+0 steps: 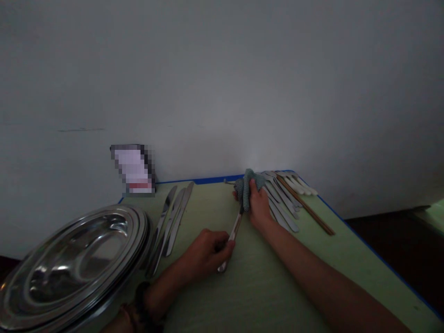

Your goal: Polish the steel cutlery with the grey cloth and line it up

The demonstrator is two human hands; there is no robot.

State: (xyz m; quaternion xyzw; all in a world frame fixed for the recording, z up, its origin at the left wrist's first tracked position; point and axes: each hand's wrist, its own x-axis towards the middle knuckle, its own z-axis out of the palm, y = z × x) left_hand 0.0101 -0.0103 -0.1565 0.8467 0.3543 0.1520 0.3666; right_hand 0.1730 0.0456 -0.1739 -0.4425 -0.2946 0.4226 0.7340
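Observation:
My left hand (211,252) is closed on the handle end of a piece of metal cutlery (234,230). Its far end is covered by a grey-green cloth (248,187), so its kind cannot be told. My right hand (258,203) grips the cloth, which is bunched around that far end. Left of my hands, several table knives (173,217) lie side by side. Just beyond my right hand, more metal cutlery (284,199) is laid out, partly hidden by the hand and cloth.
A stack of oval divided steel trays (133,217) stands at the left. A blurred phone-like device (133,169) leans against the wall. Brown chopsticks (308,208) and white spoons (298,182) lie at the right. The green table (204,203) has a blue edge.

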